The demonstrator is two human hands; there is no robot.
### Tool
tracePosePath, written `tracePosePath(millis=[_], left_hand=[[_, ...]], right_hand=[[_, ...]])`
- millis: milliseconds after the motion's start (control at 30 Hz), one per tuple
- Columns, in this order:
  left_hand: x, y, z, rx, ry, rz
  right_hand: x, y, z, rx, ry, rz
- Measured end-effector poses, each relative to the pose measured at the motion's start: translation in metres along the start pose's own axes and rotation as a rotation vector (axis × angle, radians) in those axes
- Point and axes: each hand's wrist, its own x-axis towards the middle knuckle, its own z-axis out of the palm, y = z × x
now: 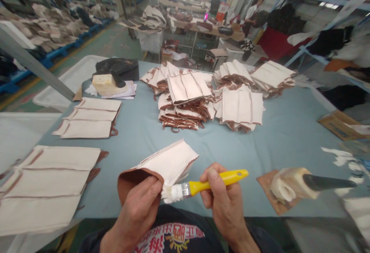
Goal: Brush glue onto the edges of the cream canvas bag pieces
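My left hand (pixel 141 204) pinches the brown rim of a white and brown fabric pouch (pixel 173 160), whose open mouth faces me. Its far end rests near the table surface. In my right hand (pixel 221 197) is a paintbrush (pixel 215 180) with a yellow handle and a metal ferrule. White matter coats the bristles, which touch the pouch's rim beside my left fingertips. To the right, a glue container (pixel 295 183) with a dark-handled tool in it lies on a brown scrap (pixel 267 185).
Several stacks of white and brown pieces (pixel 189 87) stand at the table's back. More panels (pixel 89 118) lie at the left, with a larger pile (pixel 52 183) nearer me. A black bag (pixel 117 68) and a yellowish block (pixel 106 84) sit back left. A person (pixel 254 12) is farther off.
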Motion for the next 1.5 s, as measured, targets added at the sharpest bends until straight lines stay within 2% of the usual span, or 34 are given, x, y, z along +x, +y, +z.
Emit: tracePosePath(millis=[133,267,333,400,467,567,600,667,800,900,1033,1133,1267,1400,1500], left_hand=[[0.002,0.002,-0.001,-0.021,0.004,-0.002],[-0.002,0.002,0.001,-0.086,0.031,-0.049],[-0.003,0.003,0.002,-0.151,0.055,-0.115],[-0.002,0.005,0.0,-0.23,0.044,-0.271],[0.003,0.006,-0.004,-0.358,-0.03,-0.522],[0.015,0.007,-0.013,-0.693,-0.149,-0.926],[0.02,0.007,-0.017,-0.817,-0.162,-1.02],[0.029,0.006,-0.024,-1.008,-0.162,-1.123],[0.045,0.009,-0.034,-1.195,-0.157,-1.103],[0.052,0.014,-0.037,-1.25,-0.189,-1.087],[0.059,0.02,-0.038,-1.327,-0.228,-1.113],[0.063,0.023,-0.042,-1.355,-0.202,-1.144],[0.066,0.024,-0.046,-1.384,-0.144,-1.167],[0.066,0.022,-0.046,-1.413,-0.129,-1.167],[0.066,0.02,-0.045,-1.415,-0.13,-1.176]], right_hand=[[0.002,0.003,0.003,0.016,0.089,-0.027],[0.0,0.009,0.005,0.031,-0.009,0.049],[0.002,0.01,0.006,0.083,0.039,0.063],[0.007,0.011,0.007,0.152,0.123,0.071],[0.014,0.01,0.008,0.217,0.17,0.093],[0.022,0.009,0.01,0.282,0.195,0.099],[0.023,0.008,0.01,0.291,0.208,0.085],[0.023,0.004,0.011,0.284,0.231,0.044],[0.016,-0.006,0.019,0.204,0.183,-0.122],[0.012,-0.007,0.026,0.131,0.134,-0.35],[0.011,0.001,0.025,-0.16,0.01,-0.69],[0.01,0.005,0.022,-0.227,-0.04,-0.891],[0.011,0.001,0.022,-0.141,-0.011,-0.982],[0.017,-0.004,0.027,-0.274,-0.094,-1.019],[0.02,-0.003,0.028,-0.22,-0.016,-1.002]])
